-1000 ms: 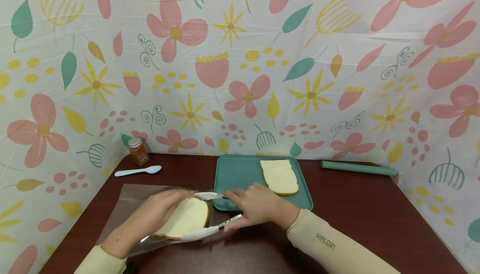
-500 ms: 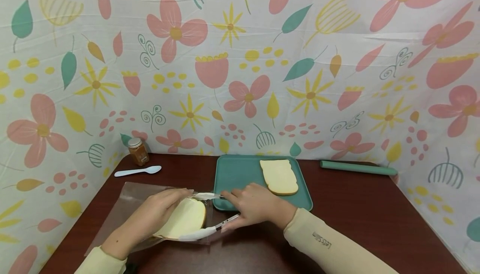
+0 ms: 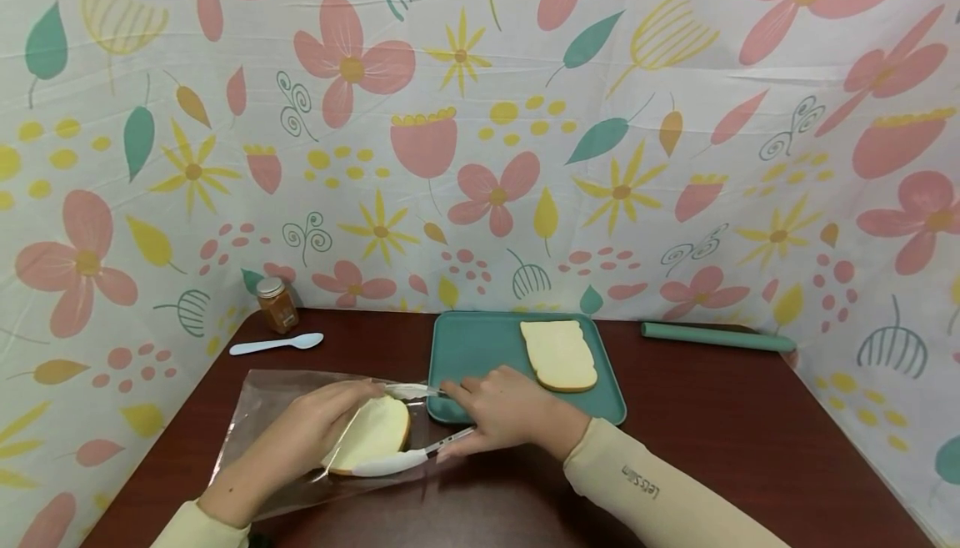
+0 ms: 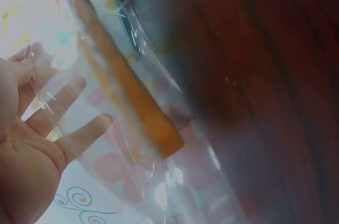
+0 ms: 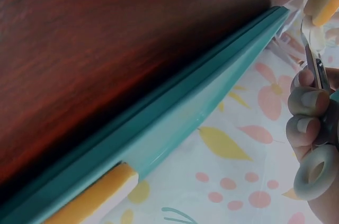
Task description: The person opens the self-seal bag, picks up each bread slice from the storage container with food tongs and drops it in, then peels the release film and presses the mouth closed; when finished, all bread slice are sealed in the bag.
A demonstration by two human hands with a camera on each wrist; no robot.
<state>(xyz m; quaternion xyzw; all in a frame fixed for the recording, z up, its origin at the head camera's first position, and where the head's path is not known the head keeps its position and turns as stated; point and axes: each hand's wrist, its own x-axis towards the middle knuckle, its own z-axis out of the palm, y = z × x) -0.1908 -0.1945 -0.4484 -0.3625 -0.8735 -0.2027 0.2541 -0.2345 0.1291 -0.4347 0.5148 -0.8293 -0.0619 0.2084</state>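
My right hand (image 3: 510, 410) grips a pair of tongs (image 3: 390, 465) with metal arms and white ends. The tongs' ends lie along two opposite sides of a bread slice (image 3: 375, 431), which is within a clear plastic bag (image 3: 262, 402). At the bag's upper side, my left hand (image 3: 318, 414) holds the film, its thumb and a finger close together in the left wrist view while the other fingers are spread. The slice's brown crust (image 4: 137, 97) shows through the film there. In the right wrist view, fingers wrap the tongs' dark handle, with a pale ring (image 5: 316, 173) at its end.
A green tray (image 3: 472, 348) bears another bread slice (image 3: 558, 354) on its right half. At the back left are a jar (image 3: 277, 304) with a metal lid and a pale spoon (image 3: 277, 344). A green rod (image 3: 716, 337) lies at the back right of the table.
My right hand, with the tongs and the bread slice, has moved slightly left, deeper into the bag. The bag's film has shifted a little around my left hand, which stays nearly in place.
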